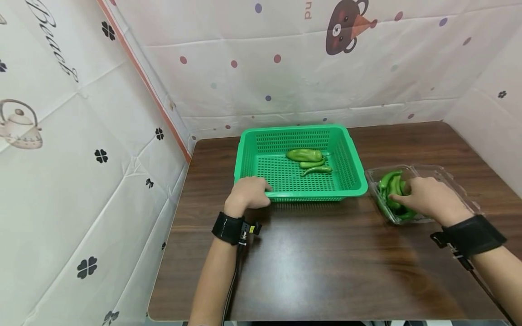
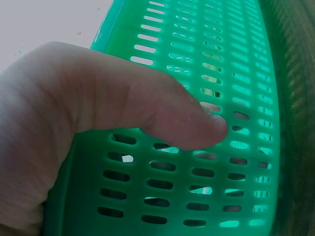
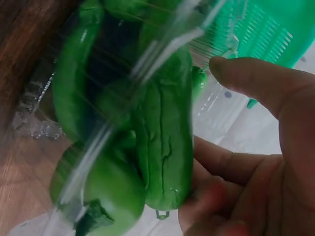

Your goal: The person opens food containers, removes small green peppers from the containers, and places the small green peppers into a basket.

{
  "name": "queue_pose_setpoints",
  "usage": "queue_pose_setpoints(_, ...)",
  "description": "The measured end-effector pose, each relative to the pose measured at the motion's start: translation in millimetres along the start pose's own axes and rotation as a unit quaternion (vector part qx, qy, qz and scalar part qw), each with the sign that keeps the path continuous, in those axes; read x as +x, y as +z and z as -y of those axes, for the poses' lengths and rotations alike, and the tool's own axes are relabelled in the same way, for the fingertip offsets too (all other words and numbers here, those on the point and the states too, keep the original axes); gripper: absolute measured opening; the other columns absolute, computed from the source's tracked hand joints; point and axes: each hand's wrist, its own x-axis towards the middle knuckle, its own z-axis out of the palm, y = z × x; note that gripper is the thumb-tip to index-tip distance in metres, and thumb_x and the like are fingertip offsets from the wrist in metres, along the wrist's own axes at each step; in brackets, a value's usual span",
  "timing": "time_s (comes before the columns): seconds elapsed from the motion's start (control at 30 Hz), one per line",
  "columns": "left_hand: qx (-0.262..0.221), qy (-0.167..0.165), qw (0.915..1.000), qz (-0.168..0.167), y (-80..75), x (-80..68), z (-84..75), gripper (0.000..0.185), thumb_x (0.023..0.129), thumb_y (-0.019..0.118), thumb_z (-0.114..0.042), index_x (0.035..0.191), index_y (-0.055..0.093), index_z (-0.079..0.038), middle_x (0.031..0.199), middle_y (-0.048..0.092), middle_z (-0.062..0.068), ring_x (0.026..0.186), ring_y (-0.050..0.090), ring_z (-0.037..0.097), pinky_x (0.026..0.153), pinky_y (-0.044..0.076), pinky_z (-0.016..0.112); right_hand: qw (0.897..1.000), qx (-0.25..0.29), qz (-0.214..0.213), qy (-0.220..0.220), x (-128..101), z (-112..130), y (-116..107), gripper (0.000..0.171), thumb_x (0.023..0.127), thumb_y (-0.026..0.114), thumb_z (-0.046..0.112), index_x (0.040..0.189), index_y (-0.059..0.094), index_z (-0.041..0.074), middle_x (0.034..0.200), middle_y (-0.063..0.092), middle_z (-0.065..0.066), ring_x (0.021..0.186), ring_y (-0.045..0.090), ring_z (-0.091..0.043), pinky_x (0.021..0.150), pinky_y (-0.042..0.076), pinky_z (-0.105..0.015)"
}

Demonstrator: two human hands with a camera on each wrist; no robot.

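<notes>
Head view: green basket (image 1: 303, 195) on tabletop (image 1: 326, 258) contains one broad pepper (image 1: 303, 155) and two slim ones; left grip (image 1: 249, 192) clasps its near left rim. Clear plastic box (image 1: 373, 175), just beside it to the right, contains several green peppers (image 1: 393, 192); right grip (image 1: 433, 199), reaching in, masks part of them. Left wrist view: thumb (image 2: 182, 118) against slotted wall; other fingers hidden. Right wrist view: grip half parted, fingers beside one pepper, thumb standing off; plastic partly screens contents
</notes>
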Motion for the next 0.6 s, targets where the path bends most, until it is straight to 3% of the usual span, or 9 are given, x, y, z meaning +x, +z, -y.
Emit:
queue_pose_setpoints(0.17,0.000,0.000,1.0000,-0.006,0.6,-1.5,-1.2,0.054,0.083,0.057,-0.010,0.132,0.071,-0.025,0.135,0.069,0.000,0.060,0.017,0.013,0.054,0.019,0.029,1.000,-0.015,-0.016,0.020,-1.6,2.9,4.3,0.054,0.093,0.065,0.054,0.057,0.044,0.019,0.051,0.037,0.005,0.047,0.041,-0.016,0.047,0.029,-0.031)
queue_pose_setpoints(0.6,-0.004,-0.002,1.0000,0.003,0.8,-2.2,-3.8,0.054,0.083,0.056,-0.010,0.134,0.070,-0.022,0.137,0.068,0.001,0.061,0.016,0.013,0.054,0.017,0.029,0.998,-0.044,-0.006,0.046,9.0,12.6,17.1,0.056,0.093,0.063,0.052,0.051,0.046,0.018,0.051,0.044,0.002,0.049,0.047,-0.020,0.047,0.035,-0.034)
